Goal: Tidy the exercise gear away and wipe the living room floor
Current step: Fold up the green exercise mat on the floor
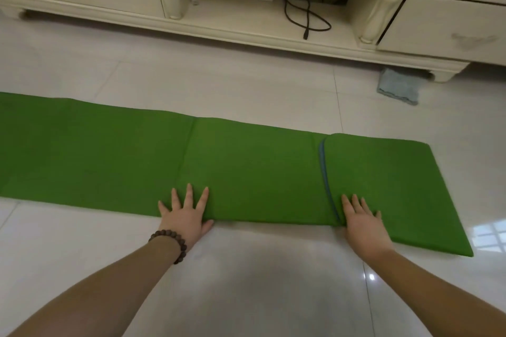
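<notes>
1. Left hand [184, 215], wearing a dark beaded bracelet [170, 244], lies flat with fingers spread on the near edge of the green exercise mat [109, 153]; I see the thumb on the tiled floor [246, 85].
2. Mat lies lengthwise across the floor, its right end folded over.
3. Right hand [362, 220] presses flat beside the fold, fingers together.
4. Grey-blue cloth [399, 86] lies under the cream cabinet [191, 24].
</notes>
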`<state>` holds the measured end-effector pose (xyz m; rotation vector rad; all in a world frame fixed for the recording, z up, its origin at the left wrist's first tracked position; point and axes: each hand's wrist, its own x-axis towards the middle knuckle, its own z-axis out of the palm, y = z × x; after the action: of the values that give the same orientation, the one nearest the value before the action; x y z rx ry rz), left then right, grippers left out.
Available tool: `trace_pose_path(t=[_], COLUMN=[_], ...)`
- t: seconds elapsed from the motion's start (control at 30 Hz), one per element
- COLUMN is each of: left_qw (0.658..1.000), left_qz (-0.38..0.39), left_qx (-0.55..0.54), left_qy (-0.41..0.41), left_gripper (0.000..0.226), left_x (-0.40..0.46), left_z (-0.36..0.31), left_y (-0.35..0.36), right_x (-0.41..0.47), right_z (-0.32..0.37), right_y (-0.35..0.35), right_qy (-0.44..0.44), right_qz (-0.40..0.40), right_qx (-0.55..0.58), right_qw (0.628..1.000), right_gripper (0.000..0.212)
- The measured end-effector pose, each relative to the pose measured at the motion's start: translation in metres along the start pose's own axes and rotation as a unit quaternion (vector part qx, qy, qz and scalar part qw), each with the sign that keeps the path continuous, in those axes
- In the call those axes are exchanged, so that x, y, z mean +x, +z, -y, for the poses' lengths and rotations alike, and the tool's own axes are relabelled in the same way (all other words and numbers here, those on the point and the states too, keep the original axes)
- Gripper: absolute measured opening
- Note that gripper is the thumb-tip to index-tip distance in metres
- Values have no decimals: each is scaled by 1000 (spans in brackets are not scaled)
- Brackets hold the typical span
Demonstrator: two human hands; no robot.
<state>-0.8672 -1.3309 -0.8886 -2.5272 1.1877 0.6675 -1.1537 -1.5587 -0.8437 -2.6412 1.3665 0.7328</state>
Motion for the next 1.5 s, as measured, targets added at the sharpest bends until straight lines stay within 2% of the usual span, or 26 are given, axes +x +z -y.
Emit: trace_pose_path(t=[0.17,0.4,0.5,0.53,0.57,0.63,0.67,0.7,0.73,0.77,0.8,0.87,0.93,1.0,1.07,1.17,1.2,1.27,1.3,1.33,1.4,1.43,1.5], left_qw=[998,979,948,921,878,746,678,626,585,560,557,569,556,563,587,611,635,707,747,791,871,895,916], left_qz=[-2,-69,-116,-144,-177,-240,-254,-245,-218,-191,-182,-195,-202,-209,-228,-275,-303,-357,-359,-330,-197,-132,-69], left_qx=[-60,-172,-276,-344,-430,-612,-683,-735,-777,-803,-809,-799,-806,-799,-775,-741,-708,-601,-541,-488,-417,-399,-377], left_qy=[17,83,113,118,117,104,99,90,81,71,54,9,-18,-32,-45,-48,-60,-113,-142,-164,-170,-152,-117], left_gripper=[62,61,68,69,68,62,59,59,64,73,80,81,65,56,54,37,34,33,34,37,56,71,98], left_x=[-9,-26,-36,-39,-43,-51,-56,-60,-61,-61,-61,-58,-49,-40,-29,-13,-10,-6,-3,0,2,1,0], left_z=[9,36,54,62,71,92,105,120,135,151,167,199,231,264,295,331,341,362,371,378,382,380,374], left_y=[-14,-40,-63,-74,-90,-127,-148,-168,-184,-197,-206,-213,-209,-202,-197,-185,-177,-151,-132,-109,-63,-43,-15], right_x=[-14,-32,-40,-42,-44,-48,-51,-54,-57,-60,-61,-59,-53,-44,-30,-9,-5,-2,-1,1,6,9,15], right_z=[11,87,143,165,189,243,272,302,331,358,381,416,432,433,428,426,430,439,444,448,453,454,456], right_y=[-64,-177,-216,-227,-237,-252,-257,-259,-259,-258,-255,-248,-237,-216,-186,-146,-135,-117,-108,-99,-82,-76,-70], right_qy=[-20,-51,-101,-124,-145,-184,-198,-211,-224,-240,-259,-306,-362,-388,-342,-244,-232,-239,-246,-249,-235,-226,-221], right_qz=[-123,-238,-262,-267,-272,-274,-271,-266,-264,-263,-262,-231,-163,-133,-117,-78,-79,-79,-70,-49,13,37,57], right_qx=[163,180,182,185,186,182,176,166,154,148,152,201,233,166,102,89,89,66,41,9,-56,-80,-97], right_qw=[979,953,942,938,933,926,925,926,925,923,917,902,888,897,927,963,965,966,966,967,970,970,969], right_gripper=[65,54,49,45,41,33,29,28,28,31,37,56,77,98,112,118,116,109,107,108,119,124,129])
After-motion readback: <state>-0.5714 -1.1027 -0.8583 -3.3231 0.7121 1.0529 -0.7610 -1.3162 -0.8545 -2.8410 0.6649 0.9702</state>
